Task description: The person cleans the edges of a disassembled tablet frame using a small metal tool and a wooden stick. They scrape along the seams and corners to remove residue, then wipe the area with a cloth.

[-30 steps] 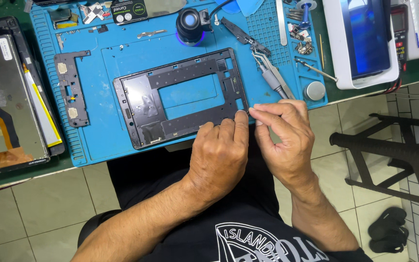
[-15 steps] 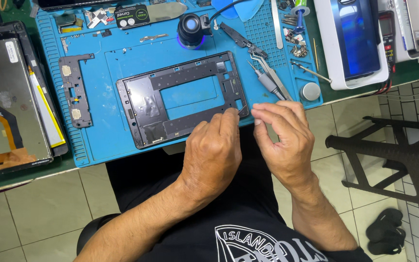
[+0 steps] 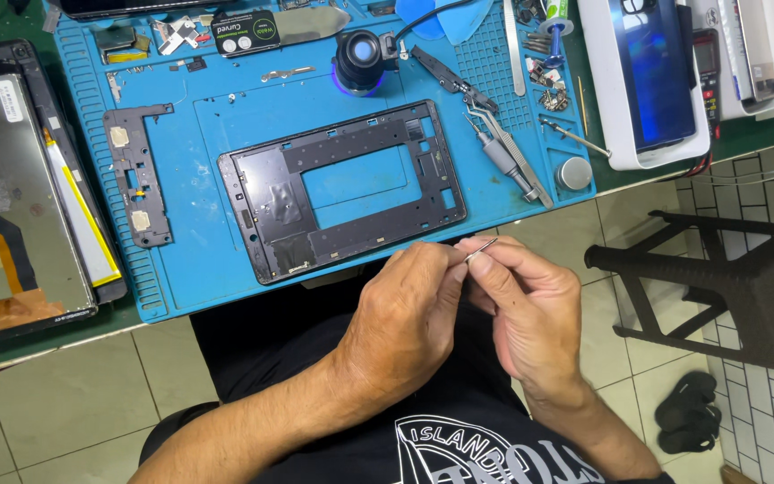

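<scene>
A tiled floor (image 3: 73, 394) runs under the workbench, and a dark plastic stool (image 3: 718, 278) stands off to the right of the person's hands. Ahead of both hands the bench is covered by a blue silicone repair mat (image 3: 199, 134), ribbed along its edges. To the far left of the hands an opened tablet body (image 3: 11, 197) lies with its orange flex cable showing; to the upper right sits a white tray holding a dark glass screen panel (image 3: 656, 72). Directly ahead of the hands, just beyond the fingertips, a black tablet mid-frame (image 3: 342, 188) lies flat on the mat (blue shows through its big cutout). Left of that is a narrow black bracket piece (image 3: 136, 175). A round magnifier loupe (image 3: 358, 61) sits beyond the frame, and tweezers and a screwdriver (image 3: 505, 157) lie ahead of the right hand.

The left hand (image 3: 405, 323) and right hand (image 3: 535, 314) are drawn together over the lap, fingertips meeting, pinching a small thin metal sliver (image 3: 479, 250) between them.
</scene>
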